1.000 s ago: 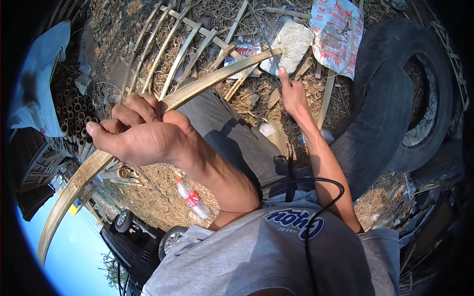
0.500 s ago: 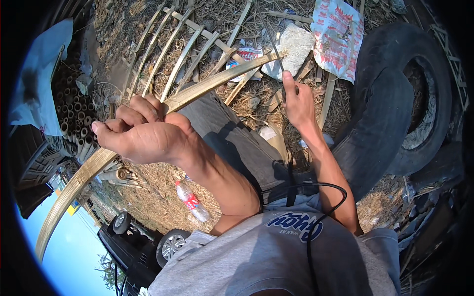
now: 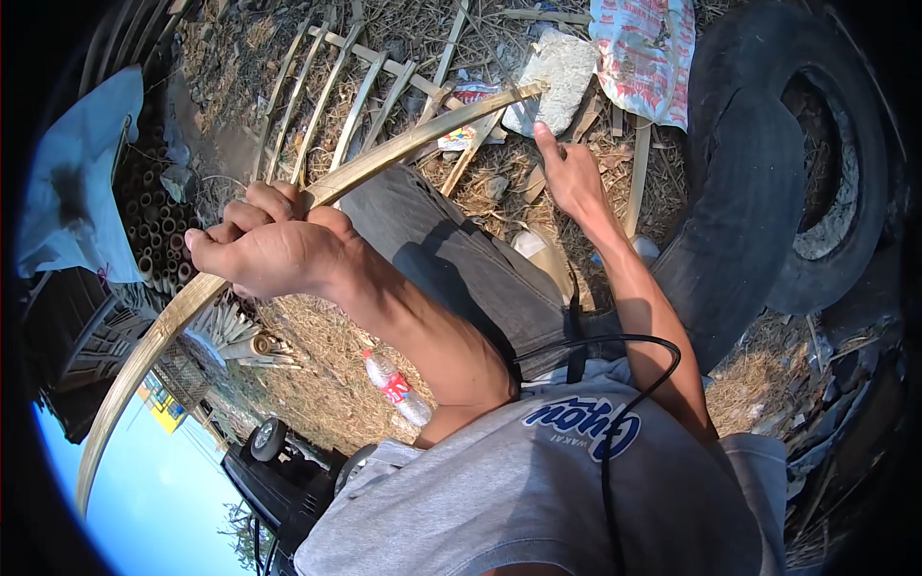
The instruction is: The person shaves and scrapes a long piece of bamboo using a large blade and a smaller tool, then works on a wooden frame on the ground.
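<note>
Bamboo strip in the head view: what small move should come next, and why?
Probably bring the right hand up onto the far end of the bamboo strip. The left hand grips the strip mid-length, while the right hand's fingers are open just below the raised tip, not on it, so that end looks unsupported.

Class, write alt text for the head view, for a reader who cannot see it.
A person's left hand grips a long curved bamboo strip, while the right hand reaches toward its far end. More bamboo strips, a tyre and a plastic bottle lie on the straw-covered ground.
</note>
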